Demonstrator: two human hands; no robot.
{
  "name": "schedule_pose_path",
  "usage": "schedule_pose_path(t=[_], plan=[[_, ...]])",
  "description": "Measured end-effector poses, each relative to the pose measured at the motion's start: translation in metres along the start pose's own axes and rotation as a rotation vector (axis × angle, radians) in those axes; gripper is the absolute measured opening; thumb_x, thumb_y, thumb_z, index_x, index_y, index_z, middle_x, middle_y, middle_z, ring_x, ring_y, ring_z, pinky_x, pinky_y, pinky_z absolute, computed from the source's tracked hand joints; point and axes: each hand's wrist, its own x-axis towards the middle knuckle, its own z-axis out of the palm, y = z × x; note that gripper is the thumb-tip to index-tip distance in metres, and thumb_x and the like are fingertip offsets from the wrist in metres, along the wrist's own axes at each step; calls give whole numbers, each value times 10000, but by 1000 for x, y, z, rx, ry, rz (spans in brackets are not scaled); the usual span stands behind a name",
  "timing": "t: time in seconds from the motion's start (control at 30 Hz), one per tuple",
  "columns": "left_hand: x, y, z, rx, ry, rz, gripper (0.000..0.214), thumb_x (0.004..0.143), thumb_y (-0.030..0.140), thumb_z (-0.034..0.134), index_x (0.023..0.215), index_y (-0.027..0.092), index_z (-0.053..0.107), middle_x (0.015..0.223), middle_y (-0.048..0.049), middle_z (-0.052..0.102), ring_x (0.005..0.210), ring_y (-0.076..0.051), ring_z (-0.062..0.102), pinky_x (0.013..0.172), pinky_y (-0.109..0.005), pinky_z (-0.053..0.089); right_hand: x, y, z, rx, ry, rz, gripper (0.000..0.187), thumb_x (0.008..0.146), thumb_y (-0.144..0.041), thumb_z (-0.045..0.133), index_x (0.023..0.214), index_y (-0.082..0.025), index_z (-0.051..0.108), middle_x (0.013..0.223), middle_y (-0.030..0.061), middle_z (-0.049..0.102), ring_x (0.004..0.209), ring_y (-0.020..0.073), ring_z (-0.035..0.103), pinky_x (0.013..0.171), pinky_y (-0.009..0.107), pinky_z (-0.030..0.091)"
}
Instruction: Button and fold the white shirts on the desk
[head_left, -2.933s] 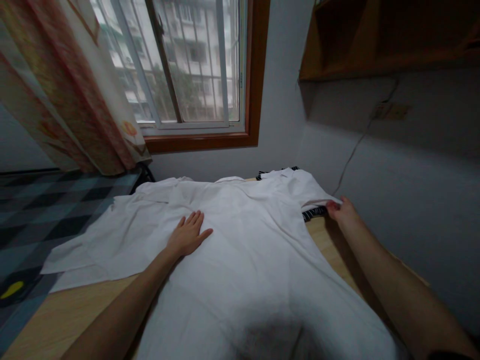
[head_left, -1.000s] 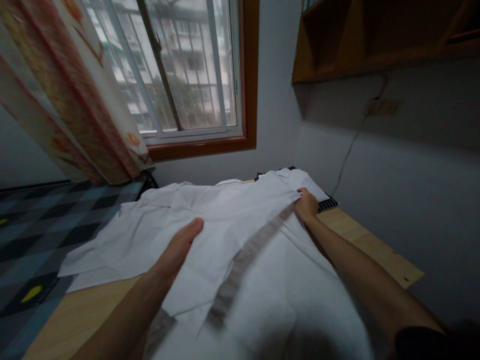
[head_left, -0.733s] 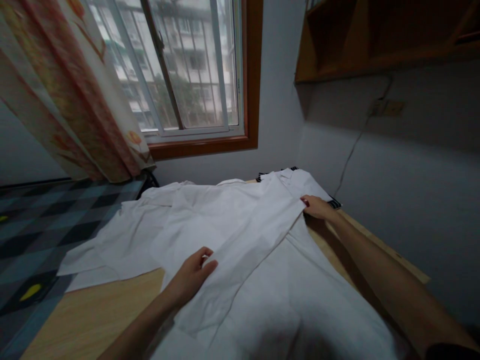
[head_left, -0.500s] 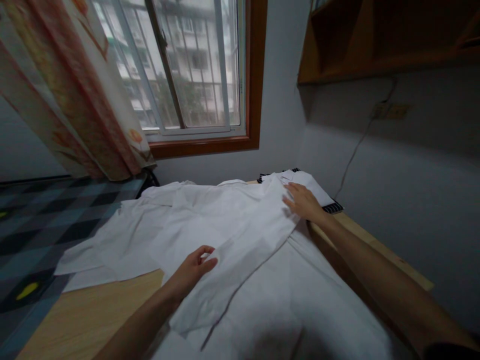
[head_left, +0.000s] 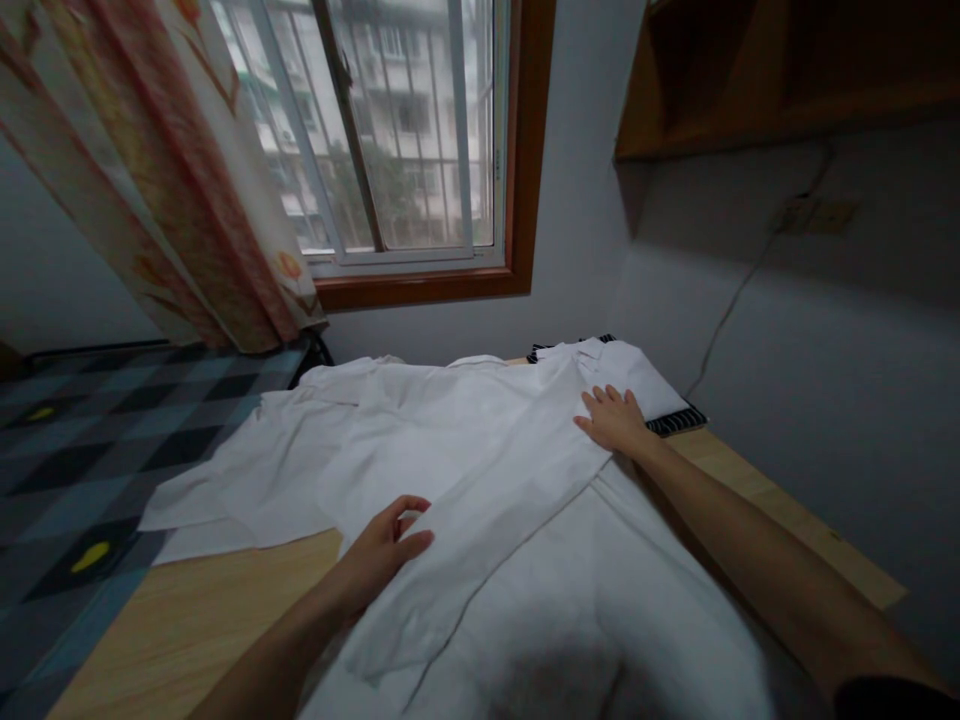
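A white shirt [head_left: 442,420] lies spread over the wooden table, with a long sleeve [head_left: 517,500] laid diagonally across it and down toward me. On the upper part of that sleeve, near the shoulder, my right hand [head_left: 615,420] rests flat, fingers spread. My left hand [head_left: 390,545] is at the sleeve's left edge, lower down, its fingers loosely bent and the thumb apart from them. No cloth shows pinched between those fingers. The collar [head_left: 589,352] is at the far right end. More white fabric [head_left: 555,590] hangs over the near edge toward me.
Bare wood of the table [head_left: 217,620] shows at the left front. A checked bedspread [head_left: 187,440] is at the left, below a patterned curtain [head_left: 225,200]. Black striped cloth [head_left: 679,418] lies under the shirt's far right. A cable [head_left: 724,320] runs down the wall.
My right hand has slid slightly down the sleeve toward me, its fingers still spread. The left hand stays by the sleeve's edge. The view has turned a little to the left.
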Motion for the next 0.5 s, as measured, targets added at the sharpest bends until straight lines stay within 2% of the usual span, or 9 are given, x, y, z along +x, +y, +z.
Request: schedule_pose_path(t=[0.07, 0.13, 0.2, 0.3, 0.37, 0.4, 0.5], plan=[[3, -1, -3, 263, 95, 96, 461, 682, 461, 649, 1033, 190, 523, 820, -9, 618, 744, -196, 617, 674, -303, 476, 3, 0, -2, 0, 5, 65, 515, 911, -434, 414, 1282, -105, 550, 1366, 215, 506, 1287, 379, 398, 1057, 593, 233], [2, -2, -3, 474, 152, 189, 406, 744, 454, 580, 1045, 185, 541, 833, -18, 612, 744, -185, 599, 686, -292, 454, 14, -1, -8, 27, 36, 75, 460, 880, -369, 465, 1238, -102, 574, 1323, 217, 533, 1236, 363, 447, 1035, 547, 296], [-1, -2, 0, 584, 137, 238, 392, 816, 449, 504, 1114, 195, 523, 880, -27, 631, 718, -174, 595, 681, -287, 439, 32, -2, -17, 71, 100, 25, 489, 879, -306, 472, 1334, -128, 500, 1412, 187, 469, 1281, 333, 414, 1042, 484, 323], [-5, -3, 6, 699, 131, 265, 398, 877, 423, 437, 1204, 200, 481, 866, -29, 649, 684, -176, 594, 670, -286, 424, 70, -6, -31, 92, 178, -107, 521, 917, -245, 431, 1436, -226, 396, 1553, 89, 304, 1394, 281, 281, 1097, 438, 273], [-6, -8, 9, 762, 145, 292, 400, 895, 408, 417, 1227, 192, 471, 800, -24, 643, 699, -191, 602, 677, -289, 424, 94, -9, -39, 37, 90, -161, 465, 913, -220, 445, 1369, -299, 492, 1563, 30, 295, 1418, 275, 235, 1115, 472, 232], [-5, -11, 9, 784, 149, 306, 399, 902, 405, 409, 1232, 189, 469, 775, -22, 639, 709, -197, 608, 683, -291, 428, 104, -10, -41, -3, 15, -158, 431, 894, -207, 470, 1303, -306, 562, 1538, 30, 344, 1410, 289, 250, 1113, 511, 216], [-2, -21, 7, 835, 182, 337, 387, 919, 398, 388, 1232, 188, 473, 790, -34, 656, 747, -208, 630, 700, -295, 445, 123, -10, -42, -96, -148, -59, 365, 817, -182, 542, 1155, -214, 676, 1349, 135, 551, 1313, 364, 385, 1070, 670, 143]])
